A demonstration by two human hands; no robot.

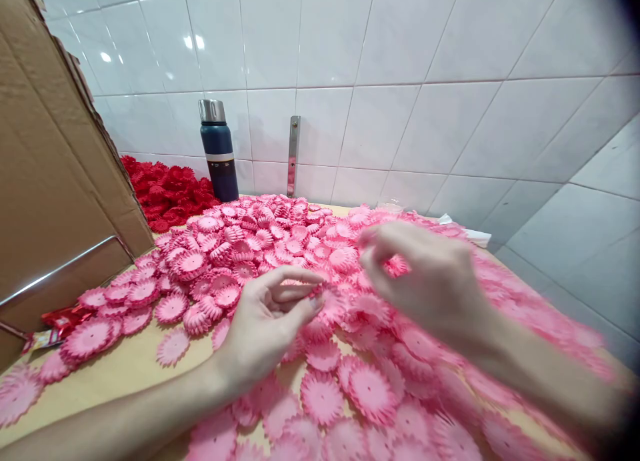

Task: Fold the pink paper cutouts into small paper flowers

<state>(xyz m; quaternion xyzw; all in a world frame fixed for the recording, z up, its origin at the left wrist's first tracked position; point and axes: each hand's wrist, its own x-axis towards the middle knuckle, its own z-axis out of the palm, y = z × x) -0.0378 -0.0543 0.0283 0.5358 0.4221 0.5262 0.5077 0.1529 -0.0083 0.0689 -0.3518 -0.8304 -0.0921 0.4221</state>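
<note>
My left hand [273,314] is at the middle, thumb and fingers pinched together at the edge of a pink scalloped flower disc [334,306]. To the right, my right hand [425,267] is raised above the pile and smeared by motion. Its thumb and forefinger are brought together in a pinch; whatever may be between the tips is too blurred to make out. Below and around both hands spreads a heap of pink flower discs [320,395] with notched rims, many showing a small centre hole.
A dark blue bottle [220,157] with a steel cap stands behind the heap, beside a pile of red flower pieces [173,191]. Cardboard [60,154] rises at the left, near a red wrapper [65,319]. A metal bracket [293,155] stands against the tiled wall [400,41].
</note>
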